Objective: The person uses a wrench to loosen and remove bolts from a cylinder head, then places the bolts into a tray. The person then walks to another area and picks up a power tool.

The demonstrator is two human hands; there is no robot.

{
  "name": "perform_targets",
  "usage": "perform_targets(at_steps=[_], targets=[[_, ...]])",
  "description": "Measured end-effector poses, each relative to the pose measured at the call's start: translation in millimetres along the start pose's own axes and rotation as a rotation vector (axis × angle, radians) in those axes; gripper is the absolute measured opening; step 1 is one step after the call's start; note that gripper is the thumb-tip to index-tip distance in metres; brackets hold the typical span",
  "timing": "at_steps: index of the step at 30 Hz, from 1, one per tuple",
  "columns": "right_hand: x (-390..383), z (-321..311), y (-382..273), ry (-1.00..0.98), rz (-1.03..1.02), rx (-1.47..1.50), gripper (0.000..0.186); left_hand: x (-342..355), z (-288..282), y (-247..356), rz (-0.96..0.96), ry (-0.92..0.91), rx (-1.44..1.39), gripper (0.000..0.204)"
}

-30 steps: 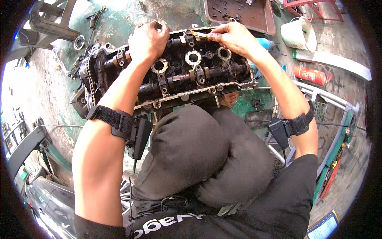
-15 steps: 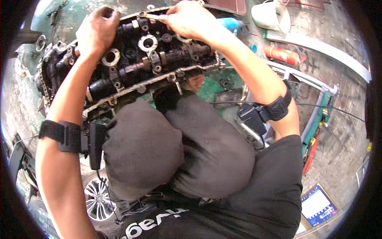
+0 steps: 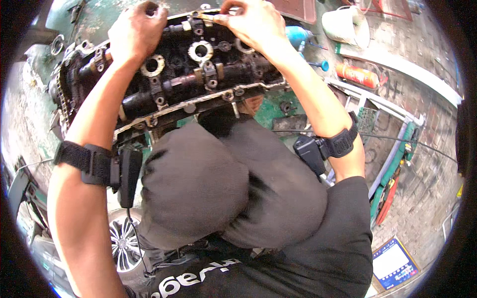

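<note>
A greasy black cylinder head (image 3: 233,71) with camshafts and bearing caps lies across the top of the head view, in front of my knees. At its far edge, my right hand (image 3: 256,25) pinches a slim metal tool (image 3: 206,17). The tool's other end meets a bolt on the far middle bearing cap (image 3: 198,28). My left hand (image 3: 135,34) is over the far left part, its fingers curled in and darkened with grease. Whatever is between those fingers is hidden.
To the right are a blue bottle (image 3: 296,34), a white bucket (image 3: 343,26), a red cylinder (image 3: 357,75) and a pale metal frame (image 3: 377,99). A wheel (image 3: 125,243) is at lower left. A cable runs right from my right arm's strap (image 3: 343,141).
The whole view has shifted, so the cylinder head and both hands appear farther right. My right fingers are bent more around the tool, whose end remains at the same bearing cap.
</note>
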State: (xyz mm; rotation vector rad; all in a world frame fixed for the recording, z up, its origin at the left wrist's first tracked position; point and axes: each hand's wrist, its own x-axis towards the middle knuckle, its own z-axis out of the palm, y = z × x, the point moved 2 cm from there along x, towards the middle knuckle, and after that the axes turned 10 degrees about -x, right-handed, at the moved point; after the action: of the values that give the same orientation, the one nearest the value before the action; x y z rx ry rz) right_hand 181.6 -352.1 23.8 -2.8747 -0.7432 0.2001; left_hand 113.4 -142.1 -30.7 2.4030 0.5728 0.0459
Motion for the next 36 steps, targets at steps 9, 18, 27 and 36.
perform_targets(at_steps=[9,18,27,36], targets=[[-10.8,15.3,-1.0,0.372,-0.59,-0.274,0.007,-4.7,-4.4,11.5,0.077,-0.039,-0.012,0.063],[-6.1,17.0,-0.3,0.432,-0.731,-0.264,0.008,-6.1,-7.2,18.6,0.089,-0.129,-0.021,0.059],[-0.6,20.8,1.9,0.471,-0.761,-0.321,0.014,-3.9,-2.2,14.1,0.428,-0.216,0.18,0.064],[13.4,7.2,2.0,0.41,-0.856,-0.218,0.013,-2.0,-4.0,16.2,0.15,-0.194,-0.022,0.071]])
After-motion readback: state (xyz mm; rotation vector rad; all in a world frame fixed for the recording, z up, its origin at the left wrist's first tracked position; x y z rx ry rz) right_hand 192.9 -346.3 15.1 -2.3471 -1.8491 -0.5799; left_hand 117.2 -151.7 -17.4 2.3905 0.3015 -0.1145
